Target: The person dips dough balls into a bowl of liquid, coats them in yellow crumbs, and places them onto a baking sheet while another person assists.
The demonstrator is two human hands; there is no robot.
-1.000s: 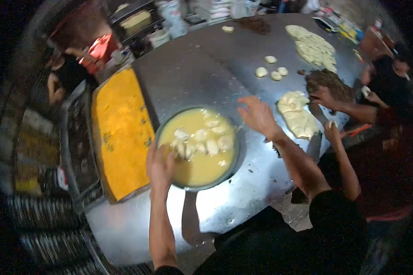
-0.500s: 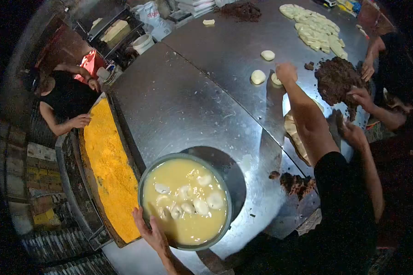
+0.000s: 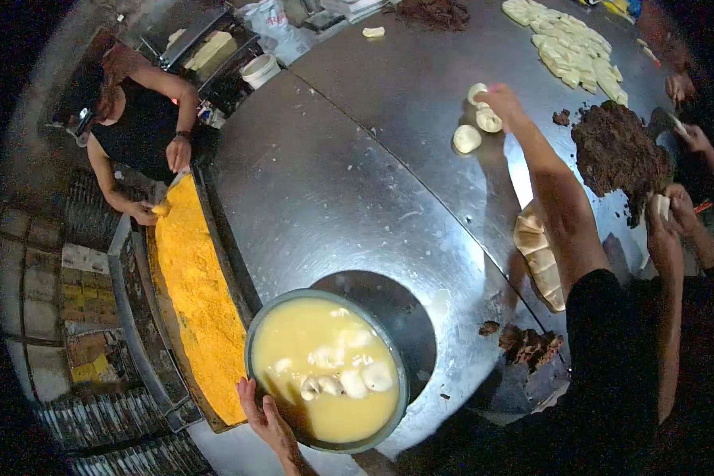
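Right hand (image 3: 501, 98) pinches a dough round (image 3: 478, 93); left hand's (image 3: 266, 419) grip (spread) touches bowl (image 3: 401, 373).

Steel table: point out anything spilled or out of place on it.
Dark brown crumbly clumps lie loose on the shiny steel table near its front edge, right of the round metal bowl of yellow batter, well apart from the large brown heap.

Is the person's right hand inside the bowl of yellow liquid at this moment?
No, the right hand is stretched far across the metal table at the small dough pieces, while only the left hand touches the bowl.
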